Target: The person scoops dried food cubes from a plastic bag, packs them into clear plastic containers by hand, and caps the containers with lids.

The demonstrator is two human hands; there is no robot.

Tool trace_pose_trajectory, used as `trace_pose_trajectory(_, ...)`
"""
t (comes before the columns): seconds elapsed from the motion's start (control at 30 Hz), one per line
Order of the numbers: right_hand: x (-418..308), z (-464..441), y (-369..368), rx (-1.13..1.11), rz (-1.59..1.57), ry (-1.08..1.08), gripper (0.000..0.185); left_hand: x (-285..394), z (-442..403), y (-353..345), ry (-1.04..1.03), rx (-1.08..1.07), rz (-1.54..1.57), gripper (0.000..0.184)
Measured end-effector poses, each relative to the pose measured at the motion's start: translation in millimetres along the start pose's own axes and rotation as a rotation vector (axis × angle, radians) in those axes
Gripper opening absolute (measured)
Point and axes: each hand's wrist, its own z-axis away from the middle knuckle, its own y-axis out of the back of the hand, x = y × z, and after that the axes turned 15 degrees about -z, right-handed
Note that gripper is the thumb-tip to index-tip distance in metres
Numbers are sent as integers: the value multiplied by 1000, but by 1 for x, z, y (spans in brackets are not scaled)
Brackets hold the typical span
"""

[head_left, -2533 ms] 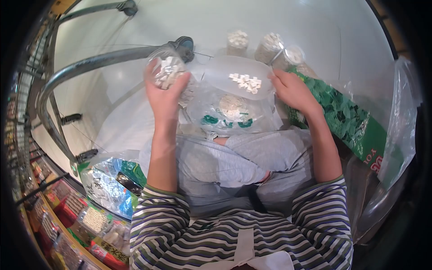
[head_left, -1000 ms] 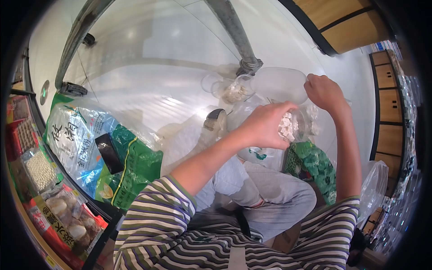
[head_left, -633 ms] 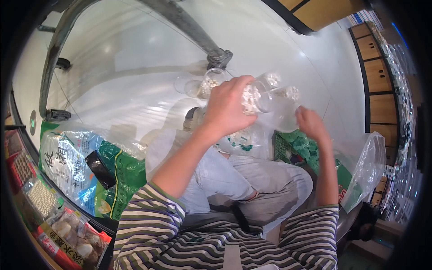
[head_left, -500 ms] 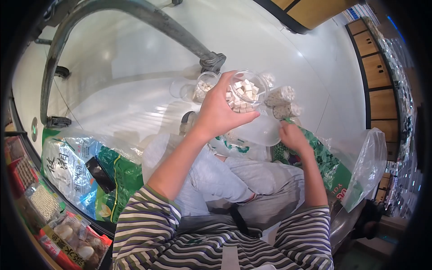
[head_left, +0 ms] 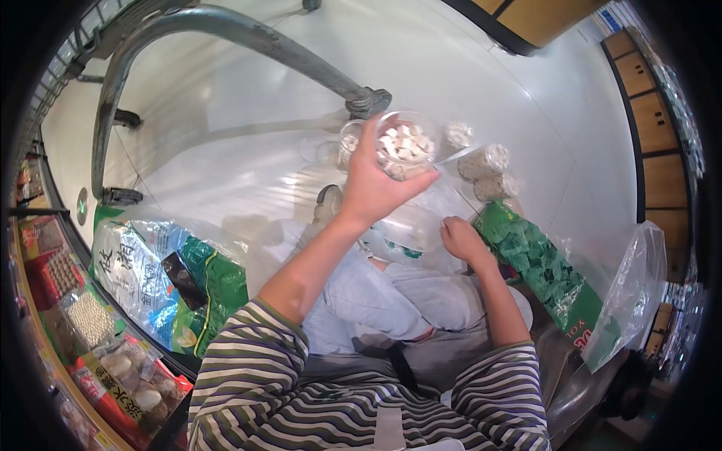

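My left hand [head_left: 376, 177] is wrapped round a clear round jar [head_left: 406, 144] filled with small white cubes, its open mouth facing up. Lower and to the right, my right hand [head_left: 462, 239] has its fingers closed on the edge of a translucent plastic scoop-like sheet [head_left: 410, 224]. No cubes show on that sheet. Beneath it lies a clear plastic bag with green print [head_left: 402, 252]. Several filled jars [head_left: 485, 161] stand or lie just beyond, right of the held jar. Another jar with white pieces [head_left: 348, 143] is partly hidden behind my left hand.
A metal cart frame [head_left: 248, 34] with a caster [head_left: 368, 101] arches over the floor at the upper left. A blue and green bag [head_left: 150, 278] lies at left, beside packaged goods [head_left: 124, 376]. At right are a green bag [head_left: 545, 270] and clear plastic [head_left: 632, 293].
The jar in my left hand has moved from the left over to the middle. The cubes seen earlier on the plastic sheet are gone from it. My right hand has come down closer to my legs.
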Motion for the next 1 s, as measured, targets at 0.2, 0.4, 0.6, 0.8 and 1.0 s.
trace_pose_trajectory(0.2, -59, -27, 6, 154, -76, 250, 26, 18, 4, 15, -52, 15, 49, 92)
trace_pose_trajectory(0.4, -161, -109, -86, -9, -133, 634, 50, 31, -2, 50, -13, -133, 420, 92)
trace_pose_trajectory(0.6, -213, -201, -140, 54, 99, 443, 67, 24, -12, 64, 37, -158, 328, 92)
trace_pose_trajectory(0.8, -216, -225, -140, -53, 11, 217, 61, 27, -14, 63, 58, -173, 301, 92)
trace_pose_trajectory(1.0, -222, -180, -92, -224, -79, 350, 61, 26, -10, 63, 60, -174, 369, 91)
